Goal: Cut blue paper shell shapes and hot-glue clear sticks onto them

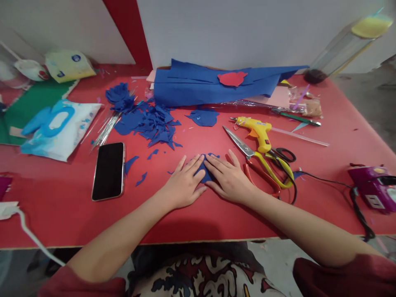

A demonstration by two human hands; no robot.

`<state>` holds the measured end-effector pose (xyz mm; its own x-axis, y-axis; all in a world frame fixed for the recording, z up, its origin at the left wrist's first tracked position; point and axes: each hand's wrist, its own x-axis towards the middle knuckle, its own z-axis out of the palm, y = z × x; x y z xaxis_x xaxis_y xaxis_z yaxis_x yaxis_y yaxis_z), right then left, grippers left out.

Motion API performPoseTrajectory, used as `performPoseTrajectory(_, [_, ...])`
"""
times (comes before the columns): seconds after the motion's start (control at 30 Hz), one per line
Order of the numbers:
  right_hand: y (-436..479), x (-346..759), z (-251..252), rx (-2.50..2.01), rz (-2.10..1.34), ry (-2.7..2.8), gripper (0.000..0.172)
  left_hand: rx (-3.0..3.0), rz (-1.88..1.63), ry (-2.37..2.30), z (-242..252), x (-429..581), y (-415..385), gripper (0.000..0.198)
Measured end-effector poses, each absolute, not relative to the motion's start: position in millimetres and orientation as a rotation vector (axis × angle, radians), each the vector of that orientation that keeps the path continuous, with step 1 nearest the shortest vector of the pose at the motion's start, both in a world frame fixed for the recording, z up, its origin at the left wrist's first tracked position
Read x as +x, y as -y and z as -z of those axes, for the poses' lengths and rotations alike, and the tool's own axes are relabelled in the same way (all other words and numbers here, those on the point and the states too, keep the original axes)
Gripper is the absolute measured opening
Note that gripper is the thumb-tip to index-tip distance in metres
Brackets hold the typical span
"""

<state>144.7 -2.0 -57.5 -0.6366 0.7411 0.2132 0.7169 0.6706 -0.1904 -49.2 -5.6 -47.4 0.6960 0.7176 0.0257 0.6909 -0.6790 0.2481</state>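
Both palms rest flat on a small blue foam or paper piece [206, 176] near the front of the red table. My left hand [186, 181] covers its left side, fingers stretched out. From the other side, my right hand [230, 177] presses on it with spread fingers. Much of the piece is hidden beneath them. Scissors [244, 144] with red and yellow handles lie just right of my right hand. Behind them is a yellow glue gun [255, 128]. Small blue scraps [141, 179] lie left of my left hand.
A phone [108, 171], a wipes pack [62, 128] and wire stems [107, 131] lie left. A pile of blue cut pieces [157, 121] is behind my left hand. Rolled blue sheets [192, 88] lie at the back. A purple power socket box [373, 187] with black cables stands right.
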Motion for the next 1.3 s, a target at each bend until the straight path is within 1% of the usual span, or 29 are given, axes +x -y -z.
performPoseTrajectory(0.17, [0,146,55,-1.134,-0.041,2.543,0.041,2.691,-0.182,-1.106,45,-55,2,0.048])
performPoseTrajectory(0.27, [0,148,53,-1.072,-0.003,2.498,0.038,2.718,-0.23,-1.144,43,-60,-1,0.043])
performPoseTrajectory(0.47, [-1,150,52,-0.984,-0.049,2.35,0.026,2.659,-0.385,-1.402,42,-63,-5,0.038])
performPoseTrajectory(0.53, [-2,150,53,-1.056,-0.061,2.326,0.028,2.609,-0.407,-1.5,43,-63,-6,0.037])
performPoseTrajectory(0.6, [-4,149,54,-1.159,-0.068,2.323,0.036,2.569,-0.404,-1.568,44,-63,-6,0.036])
performPoseTrajectory(0.67, [-5,149,57,-1.243,-0.078,2.351,0.043,2.538,-0.404,-1.587,47,-62,-6,0.038])
performPoseTrajectory(0.77, [-6,148,60,-1.283,-0.11,2.402,0.048,2.481,-0.46,-1.555,52,-61,-6,0.038])
performPoseTrajectory(1.0, [-8,148,61,-1.203,-0.201,2.395,0.042,2.354,-0.639,-1.4,61,-62,-10,0.03])
performPoseTrajectory(1.1, [-8,147,61,-1.157,-0.242,2.399,0.044,2.367,-0.639,-1.324,60,-62,-10,0.028])
performPoseTrajectory(1.2, [-9,147,62,-1.131,-0.261,2.423,0.048,2.355,-0.648,-1.228,58,-59,-9,0.031])
performPoseTrajectory(1.3, [-10,147,63,-1.099,-0.276,2.442,0.047,2.295,-0.695,-1.155,55,-55,-6,0.036])
